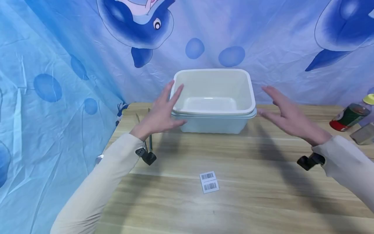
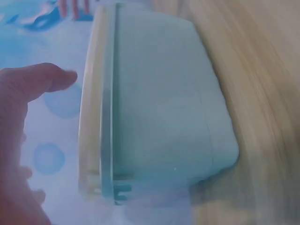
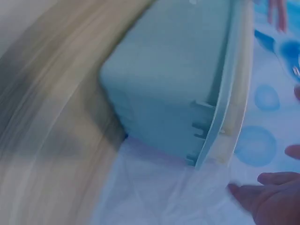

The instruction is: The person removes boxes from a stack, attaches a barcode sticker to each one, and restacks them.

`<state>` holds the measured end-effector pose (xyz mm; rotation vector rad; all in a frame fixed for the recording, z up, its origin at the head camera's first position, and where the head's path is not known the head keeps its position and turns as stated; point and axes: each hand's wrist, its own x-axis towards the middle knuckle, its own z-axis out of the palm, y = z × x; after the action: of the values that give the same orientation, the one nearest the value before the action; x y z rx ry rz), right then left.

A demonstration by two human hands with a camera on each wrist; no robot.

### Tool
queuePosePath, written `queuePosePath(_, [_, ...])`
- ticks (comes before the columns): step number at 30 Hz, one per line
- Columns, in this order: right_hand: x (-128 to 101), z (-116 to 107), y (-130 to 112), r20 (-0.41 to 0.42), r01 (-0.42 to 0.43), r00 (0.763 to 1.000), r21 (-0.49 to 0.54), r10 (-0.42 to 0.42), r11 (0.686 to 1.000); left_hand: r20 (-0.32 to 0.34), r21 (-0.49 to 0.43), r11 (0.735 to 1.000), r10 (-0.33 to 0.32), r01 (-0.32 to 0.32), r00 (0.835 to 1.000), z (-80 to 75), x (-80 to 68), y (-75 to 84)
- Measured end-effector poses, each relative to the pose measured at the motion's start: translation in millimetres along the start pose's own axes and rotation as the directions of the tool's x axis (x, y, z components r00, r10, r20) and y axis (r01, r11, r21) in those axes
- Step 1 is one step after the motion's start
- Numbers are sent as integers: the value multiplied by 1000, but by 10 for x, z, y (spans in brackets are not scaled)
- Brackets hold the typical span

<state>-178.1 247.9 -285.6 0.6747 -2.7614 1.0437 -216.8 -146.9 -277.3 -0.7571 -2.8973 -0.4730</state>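
Note:
A white plastic basin (image 1: 208, 104) sits nested inside a light blue-green basin (image 1: 210, 125) at the back of the table. My left hand (image 1: 162, 112) is at the left rim with its fingers spread; whether it touches the rim I cannot tell. To the right of the basins, my right hand (image 1: 287, 115) is apart from them, fingers extended and holding nothing. In the left wrist view the left thumb (image 2: 61, 79) stands off from the white rim. The right wrist view shows the right hand (image 3: 276, 197) beside the basins' end.
A card with barcodes (image 1: 209, 182) lies on the wooden table (image 1: 175, 208). At the right edge are a dark green and red can (image 1: 349, 117), a yellow-capped bottle (image 1: 368, 100) and a greyish box (image 1: 363, 134). Thin metal rods lie partly behind the left wrist. A blue printed curtain (image 1: 210, 39) hangs behind.

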Motion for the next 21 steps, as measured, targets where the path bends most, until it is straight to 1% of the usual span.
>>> queuePosePath(1, [28,-1,21,-28,-17,999,39,18,999,-30,-45,999,-22,21,999,11,18,-32])
queuePosePath(3, [82,3,69,-64,-58,996,112,65,992,-64,-140,988,-77,68,995,36,45,-101])
queuePosePath(6, [158,28,137,-89,-128,985,191,147,973,-52,-271,953,-158,139,986,83,69,-202])
queuePosePath(8, [224,52,182,-101,-164,976,249,194,954,-25,-344,920,-212,190,977,122,70,-261])
queuePosePath(10, [299,83,212,-108,-191,966,313,235,930,10,-426,873,-256,236,967,163,67,-310])
queuePosePath(12, [383,118,228,-112,-202,958,383,263,901,41,-507,821,-283,264,958,208,69,-355])
queuePosePath(14, [460,156,235,-115,-208,954,415,278,886,88,-598,748,-296,288,951,254,70,-391])
queuePosePath(15, [494,178,235,-121,-209,951,424,285,881,106,-642,710,-291,289,951,278,75,-406])
queuePosePath(17, [552,220,232,-148,-198,946,442,289,875,130,-708,650,-264,276,956,332,93,-429])
queuePosePath(19, [593,259,233,-178,-197,940,417,292,887,137,-759,600,-231,253,963,380,108,-433])
queuePosePath(21, [621,296,235,-192,-199,937,397,293,896,128,-804,553,-195,217,973,421,122,-426])
